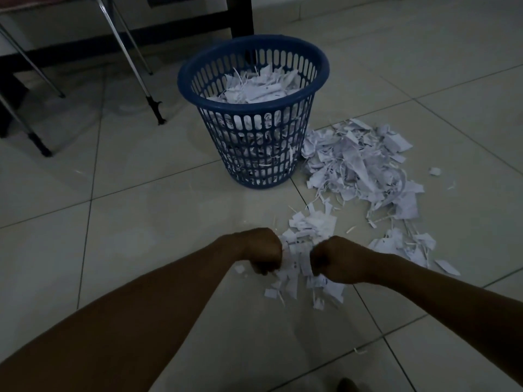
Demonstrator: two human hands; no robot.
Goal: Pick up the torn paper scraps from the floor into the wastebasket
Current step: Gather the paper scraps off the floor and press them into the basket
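Where hands (264,251) clutch scraps (297,260), fingers hidden.

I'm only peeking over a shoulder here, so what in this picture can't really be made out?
- Fingers of the left hand and right hand: head view, curled under the knuckles into the paper scraps.
- Print on the scraps: too small and dim.
- Wastebasket bottom: covered by paper inside.
- Dark furniture and metal legs: cut off by the top edge.
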